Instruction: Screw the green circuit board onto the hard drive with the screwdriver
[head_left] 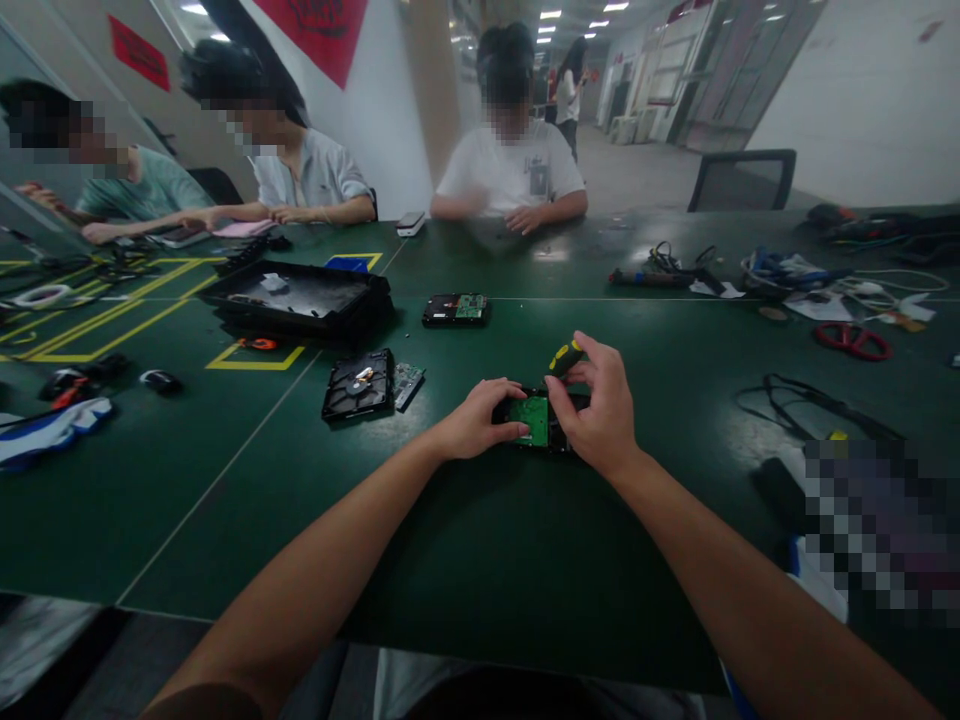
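A hard drive with a green circuit board (531, 420) lies on the green table in front of me. My left hand (487, 418) grips its left end, thumb on the near side and fingers on the far side. A yellow-and-black screwdriver (565, 357) is pinched in my right hand (600, 405), its handle slanting up above the drive's right part. The screwdriver's tip is hidden by my fingers. To the left sits an opened black hard drive (358, 385), with a loose circuit board (407, 386) beside it. Farther off lies another hard drive (455, 309).
A black tray (300, 300) stands at the left, near an orange-handled tool (259, 344). Cables (787, 270), a red ring-shaped object (853, 341) and a black cord (810, 400) lie on the right. Several people sit across the table.
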